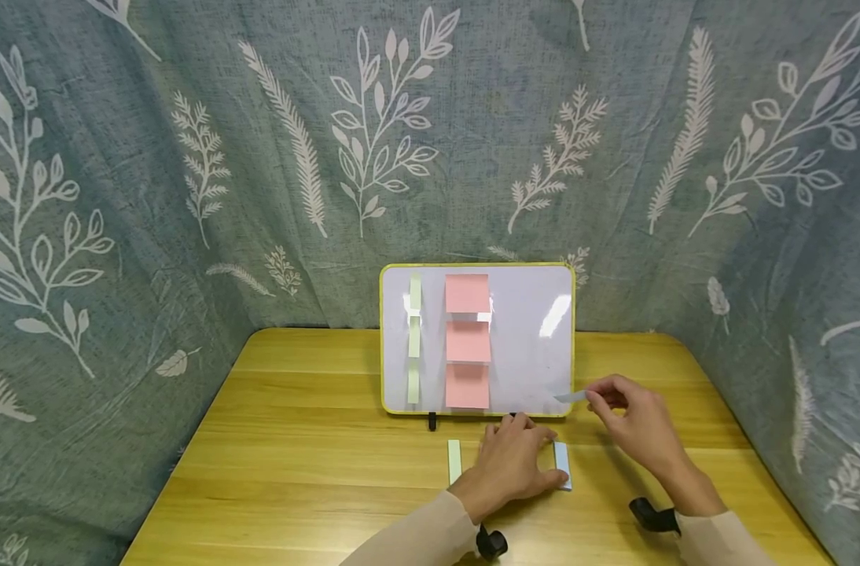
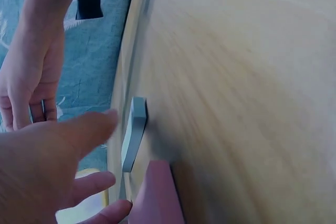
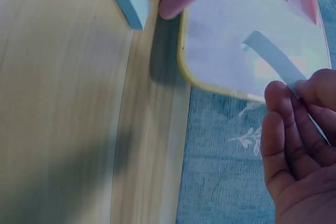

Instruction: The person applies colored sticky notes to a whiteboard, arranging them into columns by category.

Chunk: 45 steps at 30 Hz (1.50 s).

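Note:
My right hand (image 1: 638, 417) pinches one end of a thin blue sticky strip (image 1: 570, 397) between thumb and fingertips. The strip's free, slightly curled end overlaps the whiteboard's (image 1: 529, 338) lower right corner in the head view. My left hand (image 1: 515, 460) is low over the table, thumb and fingers spread around a narrow blue sticky-note pad (image 1: 562, 465). In the left wrist view, a gap shows between the thumb and this pad (image 2: 135, 132). A pink sticky-note pad (image 2: 157, 195) lies beside it, hidden under my left hand in the head view.
The yellow-rimmed whiteboard stands on black feet (image 1: 432, 421). It bears three green strips (image 1: 414, 338) at left and three pink notes (image 1: 468, 342) mid-board. A green sticky pad (image 1: 454, 460) lies left of my left hand. A leaf-patterned curtain (image 1: 472, 157) hangs behind the wooden table (image 1: 295, 440).

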### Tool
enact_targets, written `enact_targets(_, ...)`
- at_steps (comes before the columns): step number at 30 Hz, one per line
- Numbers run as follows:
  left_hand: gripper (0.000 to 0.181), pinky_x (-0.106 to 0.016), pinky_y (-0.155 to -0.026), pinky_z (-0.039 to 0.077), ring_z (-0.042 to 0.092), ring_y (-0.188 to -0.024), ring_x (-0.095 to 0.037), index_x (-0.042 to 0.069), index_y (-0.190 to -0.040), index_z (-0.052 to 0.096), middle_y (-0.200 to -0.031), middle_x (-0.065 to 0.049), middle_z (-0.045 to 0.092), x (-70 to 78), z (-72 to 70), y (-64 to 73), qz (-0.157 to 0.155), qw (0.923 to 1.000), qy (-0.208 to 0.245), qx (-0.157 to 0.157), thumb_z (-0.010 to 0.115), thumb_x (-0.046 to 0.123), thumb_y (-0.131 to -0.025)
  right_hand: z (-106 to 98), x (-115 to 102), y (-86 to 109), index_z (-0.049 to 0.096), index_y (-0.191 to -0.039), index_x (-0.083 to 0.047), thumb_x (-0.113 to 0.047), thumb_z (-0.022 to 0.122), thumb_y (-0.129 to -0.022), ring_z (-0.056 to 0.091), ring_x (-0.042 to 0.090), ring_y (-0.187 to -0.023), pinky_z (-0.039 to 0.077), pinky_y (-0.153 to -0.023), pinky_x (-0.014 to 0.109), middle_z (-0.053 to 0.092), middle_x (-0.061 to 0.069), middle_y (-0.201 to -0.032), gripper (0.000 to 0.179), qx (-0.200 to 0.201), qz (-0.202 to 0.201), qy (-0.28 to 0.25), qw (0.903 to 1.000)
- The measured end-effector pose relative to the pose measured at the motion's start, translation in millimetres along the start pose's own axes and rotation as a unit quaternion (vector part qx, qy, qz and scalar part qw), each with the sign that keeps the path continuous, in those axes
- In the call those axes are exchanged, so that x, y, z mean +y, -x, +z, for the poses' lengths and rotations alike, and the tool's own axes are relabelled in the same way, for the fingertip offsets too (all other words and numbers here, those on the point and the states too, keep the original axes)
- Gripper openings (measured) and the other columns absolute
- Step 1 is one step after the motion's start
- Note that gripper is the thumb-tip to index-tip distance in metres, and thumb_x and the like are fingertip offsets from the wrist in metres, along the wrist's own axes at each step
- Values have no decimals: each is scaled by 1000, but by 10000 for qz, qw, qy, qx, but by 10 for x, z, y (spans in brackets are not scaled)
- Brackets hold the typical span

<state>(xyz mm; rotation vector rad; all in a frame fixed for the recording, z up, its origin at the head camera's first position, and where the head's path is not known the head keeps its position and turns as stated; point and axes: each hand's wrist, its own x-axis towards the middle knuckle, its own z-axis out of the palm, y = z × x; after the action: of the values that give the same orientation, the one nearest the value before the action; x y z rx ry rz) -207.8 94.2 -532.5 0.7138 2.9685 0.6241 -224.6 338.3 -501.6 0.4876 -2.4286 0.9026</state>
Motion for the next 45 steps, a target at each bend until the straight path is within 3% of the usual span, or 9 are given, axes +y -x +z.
enact_targets(7, 47, -31, -99, 59, 72, -117, -12, 29, -142, 83, -130, 7, 80, -57, -148, -19, -107, 9917, 1147, 572, 81, 61, -107, 84, -73, -17, 83, -110, -7, 10, 88, -97, 75, -11, -89, 55, -87, 2, 86, 6, -96, 22, 429, -348, -257, 9981)
enact_targets(12, 34, -21, -88, 62, 83, -106, -16, 13, -131, 86, -119, -1, 87, -92, -278, -84, -19, 9571, 2668, 1127, 81, 40, -112, 159, -124, -30, 84, -107, -5, 18, 89, -88, 76, -8, -92, 56, -92, 3, 85, 8, -99, 30, 829, -752, -472, 9926)
enact_targets(17, 27, -18, -78, 61, 79, -91, -7, 16, -122, 88, -109, 0, 88, -94, -396, -173, -217, 9191, 3701, 1332, 79, 40, -113, 244, -193, -98, 86, -107, -6, 20, 90, -79, 80, 10, -88, 56, -96, 4, 85, 7, -99, 38, 1301, -1434, -466, 9800)
enact_targets(21, 28, -21, -77, 62, 78, -90, -8, 18, -117, 88, -106, 1, 88, -65, -490, -218, -394, 9052, 3962, 1484, 78, 43, -113, 294, -249, -158, 87, -107, -5, 18, 88, -78, 80, 21, -86, 55, -98, 4, 85, 10, -100, 37, 1510, -1773, -419, 9716)
enact_targets(28, 26, -23, -78, 63, 79, -93, -11, 18, -114, 89, -105, -1, 88, -41, -581, -273, -604, 8947, 4122, 1614, 81, 43, -111, 342, -332, -197, 87, -107, -3, 15, 87, -80, 82, 31, -90, 53, -105, 4, 86, 12, -102, 32, 1582, -2039, -449, 9651)
enact_targets(33, 21, -23, -78, 63, 76, -91, -6, 19, -111, 89, -104, 1, 88, -53, -630, -312, -667, 8880, 4224, 1690, 83, 39, -110, 374, -362, -201, 87, -106, -2, -7, 83, -103, 81, 34, -93, 52, -108, 5, 86, 13, -105, 7, 1565, -2145, -492, 9629)
enact_targets(37, 18, -23, -77, 63, 77, -90, -8, 18, -109, 90, -103, 0, 88, -70, -654, -336, -641, 8843, 4277, 1757, 84, 35, -109, 398, -368, -206, 86, -105, -2, -26, 74, -115, 81, 34, -94, 52, -108, 5, 86, 13, -106, 29, 1564, -2157, -534, 9624)
enact_targets(41, 16, -24, -78, 63, 79, -90, -10, 18, -108, 89, -103, 0, 88, -73, -676, -336, -649, 8833, 4293, 1770, 84, 34, -109, 412, -357, -204, 86, -105, -3, -24, 76, -114, 81, 34, -95, 52, -108, 5, 85, 13, -107, 25, 1537, -2139, -559, 9631)
enact_targets(45, 16, -24, -77, 63, 77, -90, -8, 19, -108, 89, -103, 1, 88, -83, -690, -341, -655, 8841, 4267, 1790, 84, 34, -109, 408, -366, -203, 87, -110, -3, -2, 86, -98, 82, 32, -94, 54, -107, 6, 85, 12, -108, 12, 1461, -2032, -583, 9664)
